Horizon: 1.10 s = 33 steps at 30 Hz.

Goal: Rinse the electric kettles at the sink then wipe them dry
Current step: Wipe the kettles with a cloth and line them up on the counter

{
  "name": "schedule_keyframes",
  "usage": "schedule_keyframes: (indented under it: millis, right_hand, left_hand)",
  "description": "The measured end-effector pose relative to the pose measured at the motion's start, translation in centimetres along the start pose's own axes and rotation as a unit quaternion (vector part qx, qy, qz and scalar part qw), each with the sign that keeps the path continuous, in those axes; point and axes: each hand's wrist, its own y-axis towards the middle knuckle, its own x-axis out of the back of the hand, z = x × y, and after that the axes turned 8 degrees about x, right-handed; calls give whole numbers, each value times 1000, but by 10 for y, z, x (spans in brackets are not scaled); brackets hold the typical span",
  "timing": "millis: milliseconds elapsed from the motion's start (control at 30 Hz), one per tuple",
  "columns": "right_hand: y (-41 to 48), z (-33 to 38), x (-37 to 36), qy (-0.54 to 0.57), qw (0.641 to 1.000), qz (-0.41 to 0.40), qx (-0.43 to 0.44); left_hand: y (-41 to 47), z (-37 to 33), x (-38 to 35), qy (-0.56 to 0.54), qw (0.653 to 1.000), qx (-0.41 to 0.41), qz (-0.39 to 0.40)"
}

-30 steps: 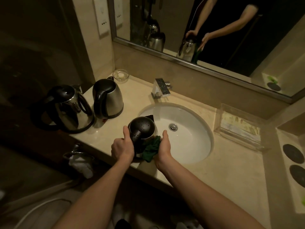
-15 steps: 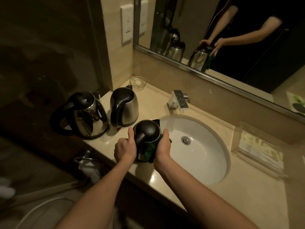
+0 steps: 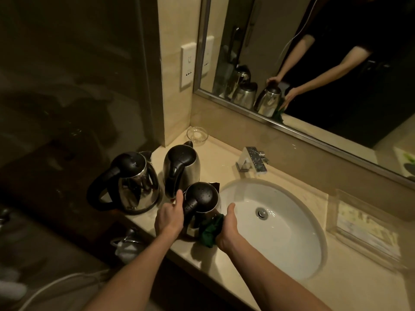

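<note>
A steel kettle with a wet black lid (image 3: 202, 199) stands on the counter edge left of the white sink (image 3: 298, 239). My left hand (image 3: 169, 217) grips its black handle, thumb up. Pressed against the kettle's lower right side is a dark green cloth (image 3: 211, 231), held by my right hand (image 3: 228, 227). Two more steel kettles stand further left: one with its handle facing me (image 3: 182, 168) and one with a large loop handle (image 3: 129, 180) at the counter's end.
A chrome faucet (image 3: 252, 161) stands behind the basin. A small glass dish (image 3: 197, 134) sits in the back corner, a clear tray (image 3: 363, 227) right of the sink. The mirror (image 3: 314, 63) reflects my arms. Wall socket (image 3: 188, 66) above the kettles.
The view has swung left and closer. The held kettle has shifted left, nearer the two other kettles, and my right hand with the cloth has slid lower on its side.
</note>
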Motion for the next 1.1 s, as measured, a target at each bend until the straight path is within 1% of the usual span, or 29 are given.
schedule_keyframes:
  millis: [100, 167, 267, 367, 533, 667, 767, 867, 1000, 1100]
  right_hand:
    - [-4, -1, -10, 6, 1000, -13, 3]
    - [-4, -6, -17, 18, 999, -37, 11]
    - [15, -17, -25, 26, 997, -65, 29]
    - [3, -13, -34, 38, 996, -77, 36]
    - [2, -10, -38, 40, 993, -93, 56]
    - [-2, -13, -34, 31, 996, -80, 36]
    - [3, -20, -23, 39, 998, -50, 13]
    - [5, -28, -21, 61, 997, -37, -4]
    - [6, -28, -20, 98, 994, -36, -11]
    - [6, -23, -24, 100, 994, -50, 9]
  left_hand:
    - [4, -2, 4, 5, 1000, -8, -1]
    - [2, -4, 4, 4, 999, -11, -30]
    - [-2, -10, -1, -34, 996, 4, -83]
    - [-4, -12, -6, -57, 994, 19, -95]
    - [-3, -12, -8, -35, 991, -2, -131]
    - [-6, -12, -7, -50, 989, -18, -135]
    - [-7, -13, -4, -25, 991, -24, -131]
    - [-4, -13, -5, 12, 991, -21, -131]
    - [0, -11, -6, 19, 993, -32, -116]
    - [2, -8, -7, 33, 993, -41, -106]
